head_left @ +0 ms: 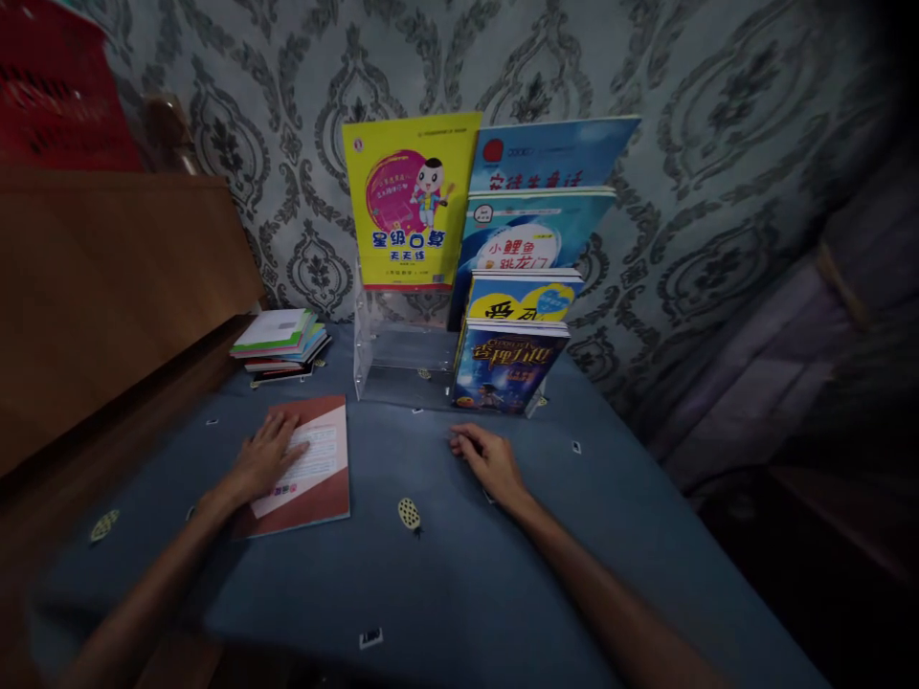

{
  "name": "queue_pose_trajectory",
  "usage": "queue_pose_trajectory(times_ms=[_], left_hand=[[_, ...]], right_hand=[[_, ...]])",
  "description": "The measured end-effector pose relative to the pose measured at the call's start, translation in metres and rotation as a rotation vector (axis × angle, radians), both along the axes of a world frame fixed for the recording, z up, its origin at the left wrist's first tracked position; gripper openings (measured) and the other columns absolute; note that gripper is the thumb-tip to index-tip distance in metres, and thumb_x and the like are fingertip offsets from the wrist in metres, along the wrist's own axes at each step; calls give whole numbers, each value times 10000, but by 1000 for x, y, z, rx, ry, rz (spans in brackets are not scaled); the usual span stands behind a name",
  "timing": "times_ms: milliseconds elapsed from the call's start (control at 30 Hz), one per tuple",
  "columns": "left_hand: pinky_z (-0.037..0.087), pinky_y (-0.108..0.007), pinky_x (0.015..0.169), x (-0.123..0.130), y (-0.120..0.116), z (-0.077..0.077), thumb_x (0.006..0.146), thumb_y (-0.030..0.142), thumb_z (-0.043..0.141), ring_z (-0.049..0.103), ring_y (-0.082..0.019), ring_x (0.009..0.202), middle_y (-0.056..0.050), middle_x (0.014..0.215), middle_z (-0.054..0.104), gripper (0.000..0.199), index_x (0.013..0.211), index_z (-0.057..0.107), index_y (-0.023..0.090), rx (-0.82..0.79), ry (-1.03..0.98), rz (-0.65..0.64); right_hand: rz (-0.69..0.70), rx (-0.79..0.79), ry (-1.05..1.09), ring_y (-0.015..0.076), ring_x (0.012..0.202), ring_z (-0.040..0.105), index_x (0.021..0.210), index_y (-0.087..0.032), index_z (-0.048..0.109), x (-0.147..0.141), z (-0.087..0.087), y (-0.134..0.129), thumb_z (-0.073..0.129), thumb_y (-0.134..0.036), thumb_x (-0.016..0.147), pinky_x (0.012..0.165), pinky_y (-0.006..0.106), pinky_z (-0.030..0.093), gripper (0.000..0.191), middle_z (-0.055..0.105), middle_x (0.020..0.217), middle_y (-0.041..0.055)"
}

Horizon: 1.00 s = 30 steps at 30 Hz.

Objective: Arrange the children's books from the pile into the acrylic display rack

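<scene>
My left hand (269,457) lies flat and open on a reddish-brown book (326,502) with a white text panel, at the left of the blue cloth. My right hand (492,464) rests on the cloth with its fingers loosely bent, slightly apart, and nothing in them. Just beyond it stands a clear acrylic book rack (364,349). In the rack's right column are a dark blue book (506,368), a yellow-and-blue book (527,297), a turquoise book (538,230) and a blue book (560,153). A yellow workbook (413,201) leans at its upper left.
A stack of books (277,340) sits at the table's back left, beside a wooden cabinet (122,287) with a red basket (61,96) on top. Patterned wallpaper (302,124) is behind the rack. Pale curtain-like fabric (790,325) hangs at the right.
</scene>
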<state>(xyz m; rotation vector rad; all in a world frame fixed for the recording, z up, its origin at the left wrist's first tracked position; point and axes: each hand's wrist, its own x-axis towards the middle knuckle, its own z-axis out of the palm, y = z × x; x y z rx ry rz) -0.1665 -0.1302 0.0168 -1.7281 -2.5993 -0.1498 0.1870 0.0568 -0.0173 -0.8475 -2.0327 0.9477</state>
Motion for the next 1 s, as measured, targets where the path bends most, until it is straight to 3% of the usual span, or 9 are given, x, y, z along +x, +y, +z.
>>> queue_pose_trajectory(times_ms=[67,133,400,600,833,1000], left_hand=[[337,-587,1135,1,-1,-19,994,552,314,238,-361,1524,-133,1641,292,674,1569,345,201,-24,2,14],[302,-599,1156,2,-4,-28,1006,547,278,173,-349,1542,-104,1659,244,662,1585,309,226,-27,10,8],[324,-553,1164,11,-12,-34,1011,539,282,211,-340,1534,-127,1643,288,662,1573,341,194,21,47,-102],[303,-575,1173,65,-12,-44,1017,525,328,195,-345,1537,-138,1641,291,632,1557,377,198,82,21,-219],[250,-593,1192,129,23,-43,1017,507,364,167,-334,1545,-165,1635,301,618,1535,397,171,144,-151,-333],[219,-587,1209,158,44,-43,1012,474,388,170,-314,1546,-187,1635,285,617,1525,390,131,171,-303,-447]], right_hand=[[-1,2,-7,207,732,747,1036,-203,720,1,0,-1,494,-221,885,723,345,599,273,779,830,49],[-3,5,-13,203,741,748,1041,-207,720,1,0,-1,498,-213,886,728,337,596,270,782,839,46],[-9,-12,-17,195,763,748,1049,-195,718,-1,2,-4,488,-187,896,749,323,581,276,779,854,46],[-13,5,-51,193,786,742,1089,-202,714,0,1,-4,483,-159,909,773,326,568,295,779,860,42],[-37,171,-135,219,926,700,1091,-178,710,1,4,-10,468,-146,925,838,330,527,295,745,1002,87],[-137,261,-222,222,955,637,1109,-168,698,6,3,-8,460,-114,916,869,334,499,311,686,1053,98]])
